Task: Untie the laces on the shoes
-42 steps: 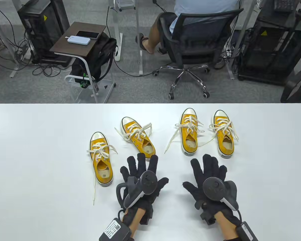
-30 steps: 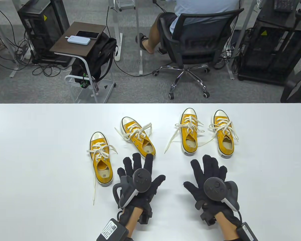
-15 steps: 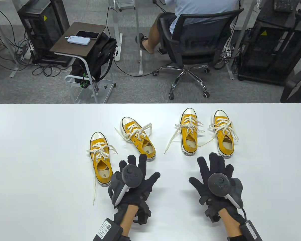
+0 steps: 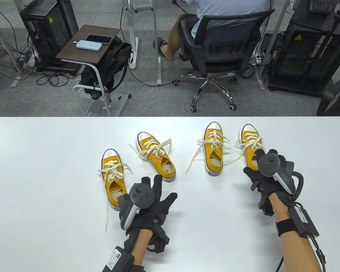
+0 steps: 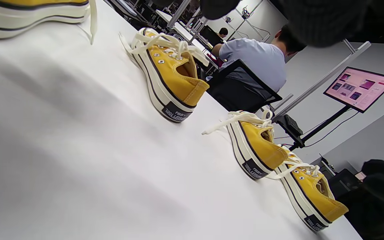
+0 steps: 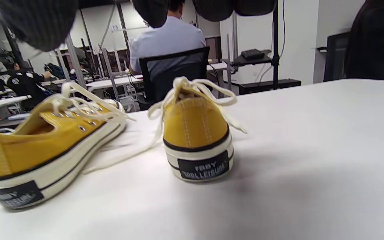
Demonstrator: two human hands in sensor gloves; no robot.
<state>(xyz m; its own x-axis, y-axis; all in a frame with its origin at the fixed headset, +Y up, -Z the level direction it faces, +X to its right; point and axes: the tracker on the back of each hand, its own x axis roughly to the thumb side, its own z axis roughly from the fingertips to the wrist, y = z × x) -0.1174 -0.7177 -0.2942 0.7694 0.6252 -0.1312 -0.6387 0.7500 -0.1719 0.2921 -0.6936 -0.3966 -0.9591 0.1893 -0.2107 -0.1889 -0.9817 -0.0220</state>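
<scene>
With the right hand [image 4: 267, 172] spread above the rightmost shoe [image 4: 251, 147] and the left hand [image 4: 146, 198] loose, empty beside another, tugging a loop could jam its laces [image 4: 253, 144].

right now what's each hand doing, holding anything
Left hand: open, fingers spread, holding nothing.
Right hand: over the rightmost shoe; cannot tell.
</scene>
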